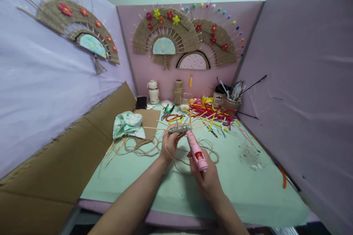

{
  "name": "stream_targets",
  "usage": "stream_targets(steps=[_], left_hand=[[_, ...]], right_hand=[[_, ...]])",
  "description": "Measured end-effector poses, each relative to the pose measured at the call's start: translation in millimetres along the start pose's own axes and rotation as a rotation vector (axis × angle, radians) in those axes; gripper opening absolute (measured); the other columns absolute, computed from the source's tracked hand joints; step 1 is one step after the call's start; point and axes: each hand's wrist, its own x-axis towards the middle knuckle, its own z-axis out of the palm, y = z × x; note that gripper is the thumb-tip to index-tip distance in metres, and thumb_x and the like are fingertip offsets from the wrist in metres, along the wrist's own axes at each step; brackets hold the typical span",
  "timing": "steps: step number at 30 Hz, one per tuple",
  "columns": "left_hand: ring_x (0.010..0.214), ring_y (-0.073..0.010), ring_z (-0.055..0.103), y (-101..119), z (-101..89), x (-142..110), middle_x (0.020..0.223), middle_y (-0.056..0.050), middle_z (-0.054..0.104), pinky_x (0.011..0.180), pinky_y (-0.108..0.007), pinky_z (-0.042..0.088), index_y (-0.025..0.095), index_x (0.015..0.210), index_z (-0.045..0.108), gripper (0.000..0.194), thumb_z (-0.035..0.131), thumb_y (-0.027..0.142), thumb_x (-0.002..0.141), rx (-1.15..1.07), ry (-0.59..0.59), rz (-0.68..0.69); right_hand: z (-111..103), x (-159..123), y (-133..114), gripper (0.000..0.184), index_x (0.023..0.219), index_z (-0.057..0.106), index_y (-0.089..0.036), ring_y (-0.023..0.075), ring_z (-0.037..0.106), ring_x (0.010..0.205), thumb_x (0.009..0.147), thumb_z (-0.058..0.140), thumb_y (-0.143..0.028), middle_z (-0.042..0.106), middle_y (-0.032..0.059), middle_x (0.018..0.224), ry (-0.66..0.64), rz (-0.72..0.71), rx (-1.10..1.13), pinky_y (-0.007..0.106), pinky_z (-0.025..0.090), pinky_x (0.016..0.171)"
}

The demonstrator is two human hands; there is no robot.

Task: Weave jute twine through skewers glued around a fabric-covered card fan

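My left hand [168, 144] is closed on a small fan frame [179, 128] of thin wooden sticks that spread out from a pale half-round base, held above the green table [242, 187]. My right hand [205, 176] grips a pink glue gun [196, 150], its nozzle touching the base of the fan frame. Loose jute twine [143, 150] lies coiled on the table under and around both hands.
Brown cardboard [148, 122], a pale green cloth [127, 124] and spare sticks [114, 149] lie to the left. Behind are scissors [167, 110], coloured pipe cleaners [212, 112], a twine spool [178, 91], a white jar [153, 91] and tool cups [230, 103]. Finished woven fans [165, 33] hang on the partition walls.
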Motion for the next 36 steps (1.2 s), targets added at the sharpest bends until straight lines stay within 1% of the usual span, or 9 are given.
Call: stream_targets(steps=[7, 12, 16, 20, 23, 28, 31, 34, 36], left_hand=[[0.089, -0.0203, 0.065, 0.1, -0.1, 0.1, 0.092, -0.006, 0.069, 0.087, -0.038, 0.05, 0.017, 0.091, 0.062, 0.02, 0.058, 0.022, 0.072, 0.008, 0.009, -0.004], [0.089, -0.0204, 0.064, -0.2, 0.0, -0.3, 0.092, -0.005, 0.068, 0.086, -0.036, 0.05, 0.018, 0.092, 0.061, 0.021, 0.06, 0.023, 0.072, 0.016, 0.01, -0.02], [0.088, -0.0196, 0.064, -0.3, -0.1, -0.4, 0.091, -0.005, 0.068, 0.086, -0.035, 0.05, 0.018, 0.091, 0.061, 0.019, 0.06, 0.023, 0.072, 0.001, 0.003, -0.016], [0.09, -0.0197, 0.064, 0.9, 0.8, -0.3, 0.091, -0.005, 0.068, 0.087, -0.037, 0.05, 0.017, 0.09, 0.063, 0.019, 0.059, 0.022, 0.072, -0.005, 0.011, 0.009], [0.091, -0.02, 0.064, 2.3, 1.8, -0.7, 0.089, -0.005, 0.068, 0.088, -0.038, 0.05, 0.017, 0.089, 0.063, 0.018, 0.059, 0.021, 0.072, -0.004, 0.009, 0.017], [0.09, -0.0203, 0.064, 4.0, 2.4, -1.1, 0.087, -0.005, 0.068, 0.087, -0.039, 0.051, 0.017, 0.088, 0.064, 0.017, 0.059, 0.021, 0.072, -0.015, 0.023, 0.021], [0.09, -0.0209, 0.064, 3.6, 1.9, -0.8, 0.09, -0.006, 0.069, 0.088, -0.039, 0.051, 0.018, 0.089, 0.064, 0.017, 0.059, 0.022, 0.072, -0.019, 0.002, 0.02], [0.09, -0.0212, 0.064, 2.5, 0.8, -0.5, 0.089, -0.006, 0.069, 0.088, -0.04, 0.05, 0.018, 0.09, 0.063, 0.018, 0.061, 0.023, 0.073, -0.026, -0.023, 0.02], [0.089, -0.021, 0.065, 2.0, 0.1, -0.5, 0.088, -0.005, 0.069, 0.088, -0.04, 0.05, 0.018, 0.091, 0.063, 0.019, 0.061, 0.023, 0.073, -0.023, -0.034, 0.021]], right_hand=[[1.1, 0.3, 2.0, 0.016, 0.094, 0.051, -0.018, 0.0177, 0.053, 0.074, 0.09, 0.043, -0.032, 0.057, 0.0043, 0.083, -0.005, -0.01, 0.0, 0.029, 0.043, 0.067], [0.9, -0.3, 0.4, 0.017, 0.097, 0.052, -0.018, 0.0179, 0.054, 0.075, 0.09, 0.044, -0.031, 0.057, 0.005, 0.085, -0.017, -0.037, 0.011, 0.029, 0.043, 0.067], [-0.7, -0.1, -0.4, 0.015, 0.094, 0.052, -0.018, 0.0171, 0.054, 0.073, 0.089, 0.044, -0.03, 0.057, 0.0039, 0.082, -0.033, -0.015, 0.041, 0.028, 0.043, 0.066], [-2.6, 1.1, 0.3, 0.013, 0.092, 0.051, -0.018, 0.0165, 0.053, 0.071, 0.089, 0.045, -0.029, 0.056, 0.0032, 0.08, -0.006, 0.005, 0.051, 0.028, 0.043, 0.065], [-2.7, 0.1, 1.8, 0.012, 0.093, 0.052, -0.018, 0.0163, 0.053, 0.072, 0.089, 0.047, -0.029, 0.056, 0.003, 0.08, -0.001, 0.031, 0.103, 0.027, 0.044, 0.067], [1.0, -4.9, 5.8, 0.019, 0.103, 0.054, -0.018, 0.0179, 0.056, 0.083, 0.089, 0.047, -0.029, 0.059, 0.0063, 0.093, 0.028, 0.063, 0.229, 0.029, 0.045, 0.077], [3.2, -6.7, 9.3, 0.024, 0.109, 0.054, -0.017, 0.0193, 0.057, 0.085, 0.088, 0.049, -0.03, 0.061, 0.007, 0.094, 0.084, 0.079, 0.27, 0.031, 0.046, 0.079], [3.5, -7.3, 11.1, 0.023, 0.106, 0.056, -0.017, 0.0196, 0.059, 0.082, 0.088, 0.05, -0.031, 0.062, 0.0064, 0.089, 0.125, 0.081, 0.268, 0.032, 0.048, 0.077], [3.1, -7.1, 10.3, 0.024, 0.106, 0.057, -0.017, 0.0204, 0.06, 0.084, 0.087, 0.05, -0.031, 0.063, 0.0075, 0.091, 0.134, 0.076, 0.266, 0.032, 0.048, 0.078]])
